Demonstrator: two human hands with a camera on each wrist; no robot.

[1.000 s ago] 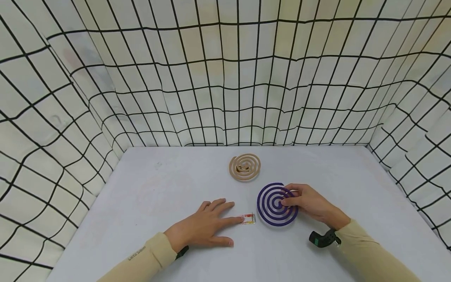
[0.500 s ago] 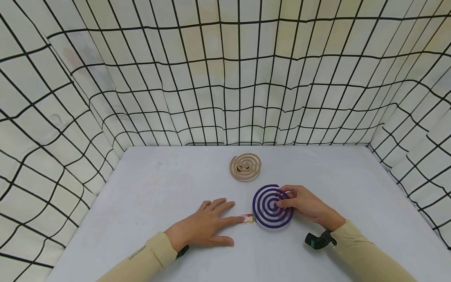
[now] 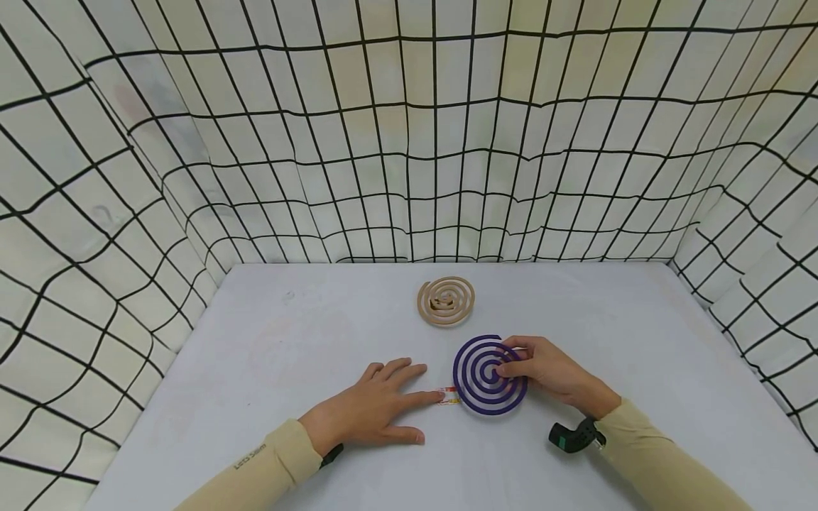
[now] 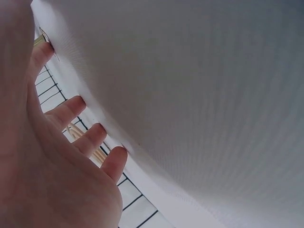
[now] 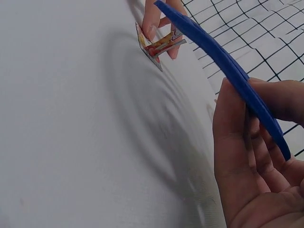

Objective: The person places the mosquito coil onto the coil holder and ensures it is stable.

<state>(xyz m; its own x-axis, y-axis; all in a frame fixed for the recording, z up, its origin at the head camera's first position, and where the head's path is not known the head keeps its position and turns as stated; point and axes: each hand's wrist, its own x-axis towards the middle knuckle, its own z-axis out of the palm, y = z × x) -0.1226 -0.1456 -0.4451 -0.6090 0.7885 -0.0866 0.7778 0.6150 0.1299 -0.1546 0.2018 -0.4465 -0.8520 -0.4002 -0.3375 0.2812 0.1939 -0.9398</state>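
Note:
My right hand (image 3: 562, 372) pinches a purple mosquito coil (image 5: 228, 69) near its centre, between thumb and fingers. The coil is held above the table, and its shadow falls below it in the right wrist view. My left hand (image 3: 364, 411) lies spread on the table, fingers mostly straight. Its index fingertip presses the base of a small printed metal coil stand (image 5: 149, 47), whose narrow prongs stick up. In the head view the purple coil's left rim partly covers the stand. Farther back is a tan mosquito coil (image 3: 445, 324), apparently set on a similar small stand.
A white table (image 3: 307, 341) carries everything. Black grid netting (image 3: 434, 156) over white sheets closes off the back and both sides. A black wrist device (image 3: 571, 435) sits at my right cuff.
My right hand has carried the purple coil to the left, and its rim now overlaps the stand in the head view. The left hand and the tan coil have stayed put.

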